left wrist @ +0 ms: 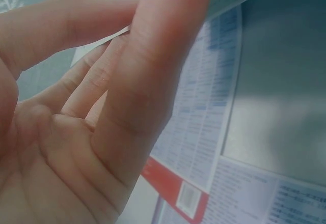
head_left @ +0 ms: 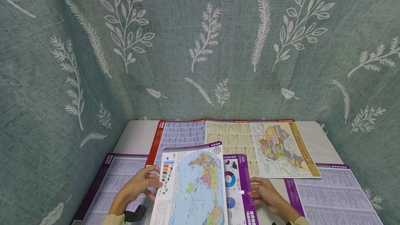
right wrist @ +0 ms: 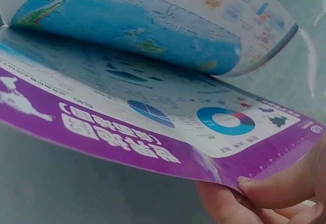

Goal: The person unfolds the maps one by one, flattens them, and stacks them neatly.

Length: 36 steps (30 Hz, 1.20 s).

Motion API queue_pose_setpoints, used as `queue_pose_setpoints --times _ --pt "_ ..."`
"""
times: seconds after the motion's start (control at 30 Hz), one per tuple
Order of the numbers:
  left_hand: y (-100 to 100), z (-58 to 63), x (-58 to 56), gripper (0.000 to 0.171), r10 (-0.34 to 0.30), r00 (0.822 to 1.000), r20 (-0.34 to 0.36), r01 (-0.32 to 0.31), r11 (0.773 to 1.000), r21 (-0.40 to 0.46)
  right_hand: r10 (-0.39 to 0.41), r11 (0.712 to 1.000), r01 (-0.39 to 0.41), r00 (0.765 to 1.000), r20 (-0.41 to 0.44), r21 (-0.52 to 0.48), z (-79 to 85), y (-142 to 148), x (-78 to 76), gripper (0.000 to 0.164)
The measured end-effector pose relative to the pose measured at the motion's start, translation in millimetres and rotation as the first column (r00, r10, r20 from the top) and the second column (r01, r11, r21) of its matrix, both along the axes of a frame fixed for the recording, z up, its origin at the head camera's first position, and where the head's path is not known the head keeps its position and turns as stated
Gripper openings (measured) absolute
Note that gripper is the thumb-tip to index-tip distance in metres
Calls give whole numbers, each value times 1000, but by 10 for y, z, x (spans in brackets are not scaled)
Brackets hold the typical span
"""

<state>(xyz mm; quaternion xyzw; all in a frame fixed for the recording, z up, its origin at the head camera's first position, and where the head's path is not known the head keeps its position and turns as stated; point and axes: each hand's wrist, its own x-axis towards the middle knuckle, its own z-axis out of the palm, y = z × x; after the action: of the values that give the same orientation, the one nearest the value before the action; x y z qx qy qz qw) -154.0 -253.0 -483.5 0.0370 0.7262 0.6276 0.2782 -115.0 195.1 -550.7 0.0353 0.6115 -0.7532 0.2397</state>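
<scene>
A folding world map [head_left: 200, 190] is held up between the two hands at the front of the table, its white-bordered panel overlapping a purple-edged panel [head_left: 248, 190]. At the left edge of the upper panel, my left hand [head_left: 139, 185] pinches the sheet; its fingers and palm [left wrist: 66, 163] fill much of the left wrist view. My right hand [head_left: 265, 193] grips the purple border on the other side. In the right wrist view, thumb and fingers [right wrist: 275, 188] pinch the purple border [right wrist: 102, 142], and the upper panel [right wrist: 127, 25] is lifted in a curve above it.
Behind lies an unfolded red-edged chart [head_left: 181, 133], with a colourful map of China [head_left: 278, 148] on its right panel. Purple-edged text sheets lie at the left [head_left: 125, 173] and right [head_left: 331, 190]. A green leaf-patterned curtain [head_left: 175, 44] surrounds the white table [head_left: 137, 134].
</scene>
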Motion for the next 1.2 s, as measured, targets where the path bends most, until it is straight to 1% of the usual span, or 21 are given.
queue_pose_setpoints --times 0.4,0.57,0.8,1.0,1.2 --pt "8 31 -36 44 3 1000 -6 -3 1000 -18 6 1000 -6 1000 8 -10 -24 62 -41 43" --pt "9 50 -52 42 -3 1000 -8 3 1000 -12 4 1000 -4 1000 7 0 -25 85 -60 46" --pt "22 38 -89 43 -7 1000 -9 6 1000 -5 4 1000 -4 1000 -4 -5 4 123 -83 48" --pt "39 24 -132 43 -5 1000 -8 5 1000 -9 -11 1000 11 1000 -15 3 45 158 -82 50" --pt "27 19 -157 42 -17 1000 -18 17 1000 2 -30 999 30 999 -13 22 46 201 -91 53"
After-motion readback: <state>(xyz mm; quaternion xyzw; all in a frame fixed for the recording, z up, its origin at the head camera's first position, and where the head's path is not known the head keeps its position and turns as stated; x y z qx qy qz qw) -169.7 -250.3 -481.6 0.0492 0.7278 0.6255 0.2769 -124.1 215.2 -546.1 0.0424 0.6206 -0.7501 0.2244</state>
